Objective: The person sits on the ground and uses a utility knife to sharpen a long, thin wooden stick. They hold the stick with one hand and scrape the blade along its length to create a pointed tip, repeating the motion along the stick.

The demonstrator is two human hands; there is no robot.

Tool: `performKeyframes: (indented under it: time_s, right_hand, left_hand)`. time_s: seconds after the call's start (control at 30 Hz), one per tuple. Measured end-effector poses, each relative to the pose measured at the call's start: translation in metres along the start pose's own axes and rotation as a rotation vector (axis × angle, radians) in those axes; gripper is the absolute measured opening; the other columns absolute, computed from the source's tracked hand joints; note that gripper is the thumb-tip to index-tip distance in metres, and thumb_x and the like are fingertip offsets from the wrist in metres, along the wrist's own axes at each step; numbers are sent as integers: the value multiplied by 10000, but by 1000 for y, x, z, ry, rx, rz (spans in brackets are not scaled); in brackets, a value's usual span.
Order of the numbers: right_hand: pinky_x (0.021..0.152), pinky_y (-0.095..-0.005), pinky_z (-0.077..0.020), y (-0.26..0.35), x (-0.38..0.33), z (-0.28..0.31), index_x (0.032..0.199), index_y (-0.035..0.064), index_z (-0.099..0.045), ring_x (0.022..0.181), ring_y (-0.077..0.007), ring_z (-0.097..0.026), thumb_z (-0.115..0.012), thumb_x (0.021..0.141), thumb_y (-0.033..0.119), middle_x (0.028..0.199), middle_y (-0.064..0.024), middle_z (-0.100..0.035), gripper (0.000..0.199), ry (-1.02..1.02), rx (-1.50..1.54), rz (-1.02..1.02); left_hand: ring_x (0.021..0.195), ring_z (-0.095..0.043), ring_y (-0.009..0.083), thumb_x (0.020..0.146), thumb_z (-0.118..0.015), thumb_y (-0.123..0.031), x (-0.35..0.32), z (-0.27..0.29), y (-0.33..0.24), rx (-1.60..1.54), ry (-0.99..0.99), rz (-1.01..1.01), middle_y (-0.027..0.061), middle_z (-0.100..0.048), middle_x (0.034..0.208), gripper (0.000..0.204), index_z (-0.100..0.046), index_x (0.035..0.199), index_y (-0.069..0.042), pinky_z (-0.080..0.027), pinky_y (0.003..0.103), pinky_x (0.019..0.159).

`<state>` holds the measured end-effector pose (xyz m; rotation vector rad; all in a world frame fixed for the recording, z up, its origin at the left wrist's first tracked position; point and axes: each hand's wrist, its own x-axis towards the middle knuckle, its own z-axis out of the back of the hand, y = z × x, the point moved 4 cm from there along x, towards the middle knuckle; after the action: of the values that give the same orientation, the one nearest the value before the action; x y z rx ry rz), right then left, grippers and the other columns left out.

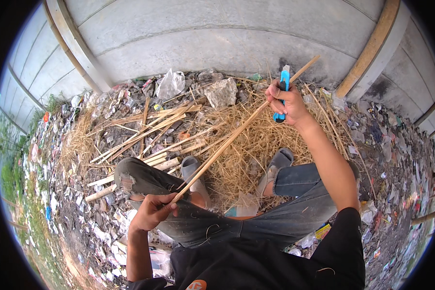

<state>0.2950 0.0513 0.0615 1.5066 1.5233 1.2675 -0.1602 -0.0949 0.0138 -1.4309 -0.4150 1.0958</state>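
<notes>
A long, thin bamboo strip slants across in front of me, from low on the left to high on the right. Its near end is pinched in my left hand, above my left knee. Farther up, my right hand is closed around a blue box cutter, its short blade pointing up. The strip runs behind the fingers of that hand, and its far end sticks out beyond them. Whether the blade touches the strip I cannot tell. Below the strip, a heap of straw-like shavings lies between my sandalled feet.
Several cut bamboo pieces are piled on the left. A pale rock and a clear plastic bag lie near the grey concrete wall. Scraps of litter cover the ground on both sides. Bamboo poles lean by the wall posts.
</notes>
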Motion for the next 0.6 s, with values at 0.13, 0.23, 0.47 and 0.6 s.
performKeyframes:
  time_s: [0.13,0.23,0.47,0.6]
  right_hand:
    - [438,-249,-306,17,7,24,986,34,-634,396,-60,-332,-724,1006,296,779,-33,-614,278,-103,441,105]
    - [477,-235,-321,63,5,69,1025,50,-614,443,-52,-345,-712,1015,305,776,0,-594,273,-307,614,331]
    - [700,-348,-528,107,-30,128,1217,-35,-706,704,-236,-676,-842,883,398,1002,-125,-737,564,-865,-1434,68]
    - [830,-419,-594,51,-37,18,1284,41,-723,988,-310,-753,-837,879,372,1166,-162,-733,536,-485,-1560,392]
  left_hand:
    - [624,-465,-2,1021,-683,-141,3,-2,4,-64,-3,-8,-29,-682,792,364,-685,1358,-2,-326,194,537]
    - [623,-464,-2,1023,-678,-155,1,3,15,-71,-33,-1,-29,-677,791,367,-686,1356,-1,-325,195,536]
    - [701,-469,5,1037,-661,-147,-9,3,10,62,-226,-11,-54,-650,784,302,-711,1274,33,-370,207,611]
    - [752,-503,22,1035,-652,-126,14,-12,6,57,-240,-51,-48,-644,782,296,-707,1263,54,-420,221,676]
